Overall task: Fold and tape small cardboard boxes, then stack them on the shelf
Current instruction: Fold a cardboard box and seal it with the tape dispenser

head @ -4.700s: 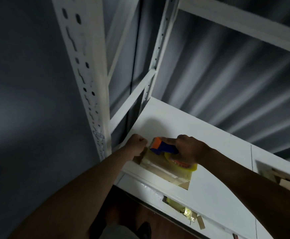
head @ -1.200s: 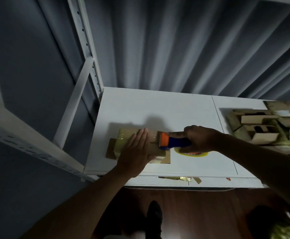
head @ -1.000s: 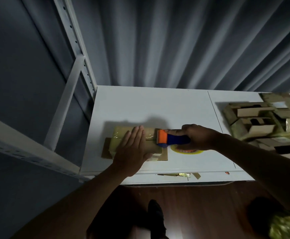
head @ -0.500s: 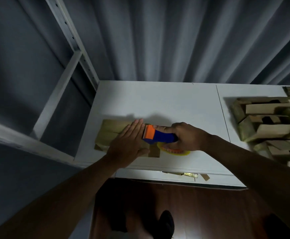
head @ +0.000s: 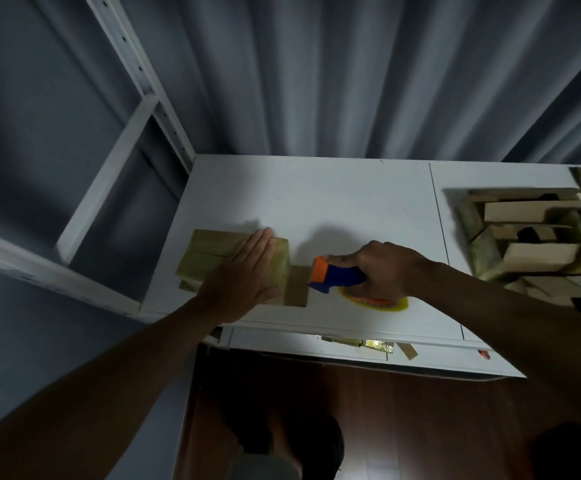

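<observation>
Pressing flat on a small cardboard box (head: 233, 252), the left hand (head: 244, 271) lies palm down with its fingers straight and together, covering the box's right half; the box sits on the white shelf board (head: 334, 202) near its left front corner, and one brown flap (head: 297, 285) juts out at its right end; just right of that flap the right hand (head: 386, 268) grips the blue handle of a tape dispenser (head: 337, 275), fingers curled round it and forefinger laid along the top; the dispenser's orange head (head: 319, 270) touches or nearly touches the flap's edge, which of the two I cannot tell; a yellowish tape roll (head: 375, 301) shows beneath the hand, resting on the board; at the far right of the shelf a pile of other cardboard boxes (head: 531, 233) lies jumbled, well apart from the one under the hand; a white perforated upright (head: 136, 64) of the rack rises at the left, with a grey pleated curtain (head: 316, 74) behind; scraps of tape and card (head: 368, 344) cling to a lower ledge at the front, above a dark wooden floor (head: 420, 410)
</observation>
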